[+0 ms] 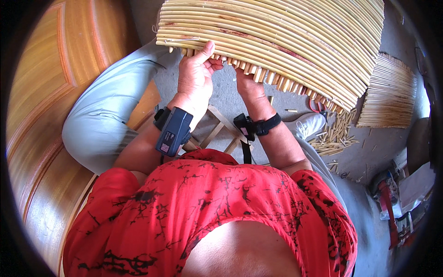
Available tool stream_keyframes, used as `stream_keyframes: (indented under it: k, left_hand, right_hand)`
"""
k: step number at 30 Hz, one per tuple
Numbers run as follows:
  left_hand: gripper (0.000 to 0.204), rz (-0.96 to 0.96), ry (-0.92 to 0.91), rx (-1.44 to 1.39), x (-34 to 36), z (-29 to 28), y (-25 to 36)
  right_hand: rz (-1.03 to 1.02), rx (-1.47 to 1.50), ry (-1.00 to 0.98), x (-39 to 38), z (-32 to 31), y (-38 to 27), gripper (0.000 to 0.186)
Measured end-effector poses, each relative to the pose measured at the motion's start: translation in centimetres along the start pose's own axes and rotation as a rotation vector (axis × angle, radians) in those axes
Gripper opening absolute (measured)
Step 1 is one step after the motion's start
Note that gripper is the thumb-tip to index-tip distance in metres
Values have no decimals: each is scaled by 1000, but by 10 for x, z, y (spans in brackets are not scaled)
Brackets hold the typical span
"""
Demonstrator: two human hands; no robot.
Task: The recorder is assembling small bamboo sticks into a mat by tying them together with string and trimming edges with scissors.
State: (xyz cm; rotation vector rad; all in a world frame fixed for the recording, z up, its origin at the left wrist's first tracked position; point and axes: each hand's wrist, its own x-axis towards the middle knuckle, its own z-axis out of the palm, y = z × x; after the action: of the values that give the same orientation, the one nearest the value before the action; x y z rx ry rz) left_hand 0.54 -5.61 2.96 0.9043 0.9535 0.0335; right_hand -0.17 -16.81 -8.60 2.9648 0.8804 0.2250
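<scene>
A mat of pale reed sticks (277, 34) laid side by side spans the upper middle, its near edge showing uneven cut ends. My left hand (196, 74) is closed at the mat's near left corner, thumb on top and fingers curled by the stick ends. A thin, pale, needle-like piece (182, 39) lies along the sticks just beyond that thumb. My right hand (249, 84) reaches under the near edge, right of the left hand; its fingers are hidden beneath the mat.
Short reed offcuts (334, 136) litter the grey floor at right, beside my white shoe (311, 124). Red looped handles (317, 105) show below the mat's edge. A second reed mat (387, 94) lies farther right. Glossy wooden panelling (41, 115) stands at left. Wooden slats (217, 127) show below my hands.
</scene>
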Motion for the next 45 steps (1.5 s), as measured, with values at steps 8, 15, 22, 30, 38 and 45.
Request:
stream_keyframes:
  k: [8,15,22,30,38,45]
  left_hand:
    - [25,-11,-4,-3,3,-1,-1]
    - [24,4,-25,-17,6,-8,-2]
    - [25,8,-46,5,2,-4,0]
    - [27,11,-16,29,2,-6,0]
    - [29,10,-21,31,4,-7,0]
    - [31,13,-26,31,3,-6,-1]
  right_hand:
    - [19,-489,148,1,38,-9,60]
    - [-21,-46,92,7,34,3,50]
    - [218,1365,-41,-19,51,24,44]
    - [141,1431,-125,16,-5,27,12]
    - [189,1249,-123,8,27,37,35]
    - [228,1304,-101,19,3,39,39]
